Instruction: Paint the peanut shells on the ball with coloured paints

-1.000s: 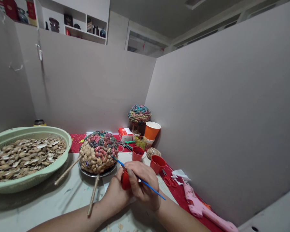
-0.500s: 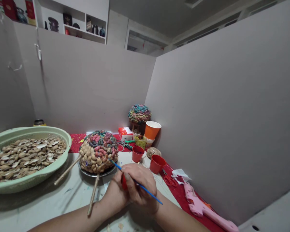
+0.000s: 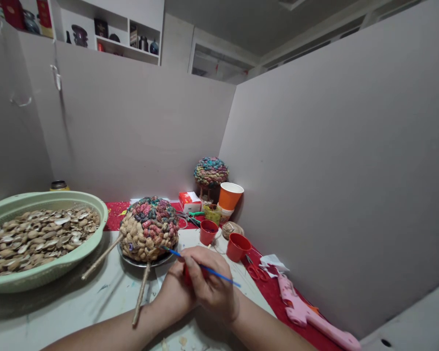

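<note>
My right hand [image 3: 215, 292] pinches a slim blue paintbrush [image 3: 174, 253], its bristles at the lower right side of a dome covered in peanut shells [image 3: 141, 234]. Shells near the top are painted red, dark green and blackish; the lower ones are mostly bare tan. The dome rests in a shallow metal dish [image 3: 128, 260], with two twine-wrapped sticks [image 3: 142, 295] jutting out toward me. Under the right hand, my left hand [image 3: 177, 287] is closed around a small red cup [image 3: 186, 276], mostly hidden by the fingers.
A green basket [image 3: 95, 243] of shells stands left. Two red cups [image 3: 237, 247], twine [image 3: 232, 229], red scissors [image 3: 258, 273] and a pink glue gun [image 3: 307, 314] lie right. Behind are an orange paper cup [image 3: 230, 196] and a painted shell dome [image 3: 211, 172]. Grey partitions [image 3: 139, 131] surround the table.
The brush tip has moved slightly down and left along the dome, and the handle's rear end has risen. My left hand and the dome have stayed in place.
</note>
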Available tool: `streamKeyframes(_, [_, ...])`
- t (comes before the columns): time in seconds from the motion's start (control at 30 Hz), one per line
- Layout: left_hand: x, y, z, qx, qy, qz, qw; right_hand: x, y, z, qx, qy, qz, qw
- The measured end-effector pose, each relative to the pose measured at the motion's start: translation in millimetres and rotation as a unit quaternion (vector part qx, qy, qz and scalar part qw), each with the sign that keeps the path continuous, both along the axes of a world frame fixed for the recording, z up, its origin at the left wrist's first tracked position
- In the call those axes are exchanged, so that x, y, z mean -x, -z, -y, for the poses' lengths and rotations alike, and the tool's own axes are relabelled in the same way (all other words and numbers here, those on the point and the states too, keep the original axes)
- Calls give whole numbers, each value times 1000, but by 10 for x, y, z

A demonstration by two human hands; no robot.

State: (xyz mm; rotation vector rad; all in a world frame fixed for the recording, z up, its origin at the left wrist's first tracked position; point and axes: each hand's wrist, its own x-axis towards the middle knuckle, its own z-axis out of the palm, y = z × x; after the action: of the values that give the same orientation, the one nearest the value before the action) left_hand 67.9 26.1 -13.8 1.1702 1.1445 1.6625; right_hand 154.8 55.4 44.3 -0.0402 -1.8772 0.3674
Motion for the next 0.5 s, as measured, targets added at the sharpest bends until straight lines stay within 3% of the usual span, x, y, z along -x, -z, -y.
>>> streamKeyframes(0.07, [-2,-37,49,2,12,-16,1000,22,-2,-43,91,26,-16,995])
streamKeyframes(0.2, [4,-91,109,4,8,-43,999,54,3,-138,228,4,-60,972])
streamKeyframes(0.33, [18,-114,125,22,-8,-72,997,-8,-66,-173,282,-21,-69,957])
streamKeyframes(0.5, [40,-133,161,40,-35,-99,994,-202,-285,-251,295,-24,-90,951])
